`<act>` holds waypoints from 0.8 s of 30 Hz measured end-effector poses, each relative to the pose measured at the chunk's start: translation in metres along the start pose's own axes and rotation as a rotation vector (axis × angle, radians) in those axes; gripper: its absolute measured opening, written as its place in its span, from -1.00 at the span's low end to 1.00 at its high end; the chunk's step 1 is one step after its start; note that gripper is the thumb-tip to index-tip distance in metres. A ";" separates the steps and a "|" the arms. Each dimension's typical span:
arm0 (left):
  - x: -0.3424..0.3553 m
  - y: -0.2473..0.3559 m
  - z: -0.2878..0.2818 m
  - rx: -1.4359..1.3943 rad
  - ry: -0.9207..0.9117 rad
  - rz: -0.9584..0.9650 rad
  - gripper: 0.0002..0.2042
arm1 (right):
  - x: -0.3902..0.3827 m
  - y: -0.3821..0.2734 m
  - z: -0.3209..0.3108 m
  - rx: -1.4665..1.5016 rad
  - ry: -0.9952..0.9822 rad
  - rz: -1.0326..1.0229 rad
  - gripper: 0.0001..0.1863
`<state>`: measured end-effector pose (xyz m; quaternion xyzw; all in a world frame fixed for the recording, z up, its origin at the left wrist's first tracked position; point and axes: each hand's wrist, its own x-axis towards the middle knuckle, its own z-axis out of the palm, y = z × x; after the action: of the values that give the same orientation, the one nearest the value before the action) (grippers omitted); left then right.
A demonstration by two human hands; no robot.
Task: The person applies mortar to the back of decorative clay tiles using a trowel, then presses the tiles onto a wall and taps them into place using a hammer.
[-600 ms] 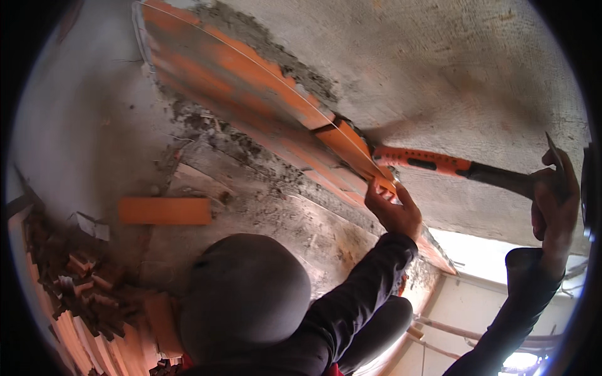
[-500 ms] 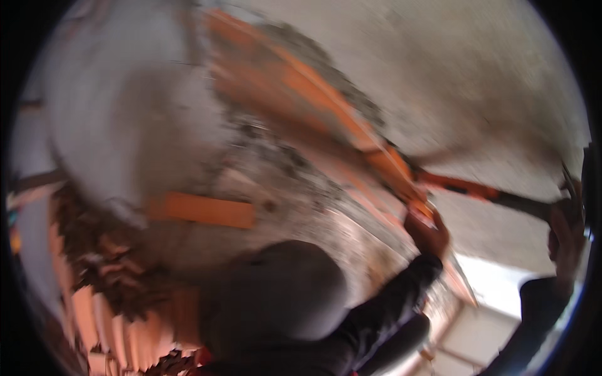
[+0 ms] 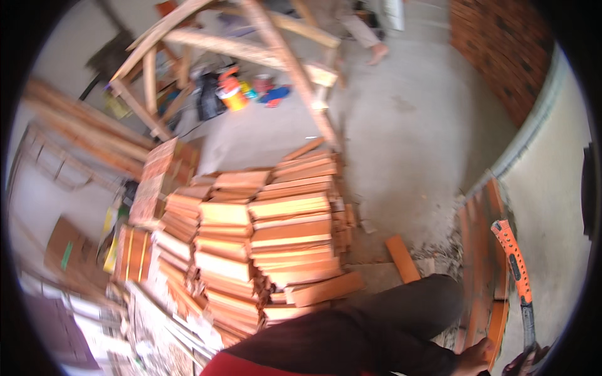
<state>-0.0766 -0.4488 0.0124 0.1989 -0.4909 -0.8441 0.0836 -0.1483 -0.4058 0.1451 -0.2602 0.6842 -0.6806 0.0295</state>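
My right hand (image 3: 525, 362) sits at the lower right rim, closed on the black grip of a hammer with an orange handle (image 3: 511, 260). The hammer points up along the grey plastered wall (image 3: 552, 207). To its left, my left hand (image 3: 475, 358) grips the lower end of an orange tile (image 3: 496, 326) in a row of orange tiles (image 3: 480, 244) set against the wall. My dark left sleeve (image 3: 376, 332) crosses the bottom of the view. Both hands are partly cut off by the rim.
A large stack of orange tiles (image 3: 269, 232) stands on the concrete floor (image 3: 401, 138). A loose tile (image 3: 401, 258) lies near rubble by the wall. Wooden trestle beams (image 3: 282, 56), buckets (image 3: 232, 95), a red brick wall (image 3: 501, 44) and another person's foot (image 3: 378, 53) are farther off.
The view has swung from the wall and tile overhead down to the floor and tile stack. My hands, still on tile and hammer, now sit at the lower right rim.
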 end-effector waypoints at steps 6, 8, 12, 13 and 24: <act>-0.218 0.083 -0.231 0.401 0.820 0.559 -0.74 | -0.032 0.040 0.041 0.181 -0.203 0.023 -0.79; -0.313 0.096 -0.307 0.453 1.411 0.714 -0.73 | -0.016 0.122 0.015 -0.001 -0.152 -0.018 -0.83; -0.537 0.092 -0.403 0.330 2.385 0.635 -0.42 | -0.026 0.099 0.040 0.081 -0.369 0.122 -0.83; -0.680 0.043 -0.425 0.267 2.433 0.738 -0.37 | -0.026 0.123 0.047 0.141 -0.462 0.152 -0.75; -0.807 0.057 -0.335 -0.150 2.421 0.286 -0.80 | -0.022 0.127 0.049 0.069 -0.361 0.072 -0.69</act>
<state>0.7923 -0.4729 0.1191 0.7955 -0.0636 -0.1229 0.5900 -0.1504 -0.4499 0.0142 -0.3522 0.6531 -0.6444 0.1848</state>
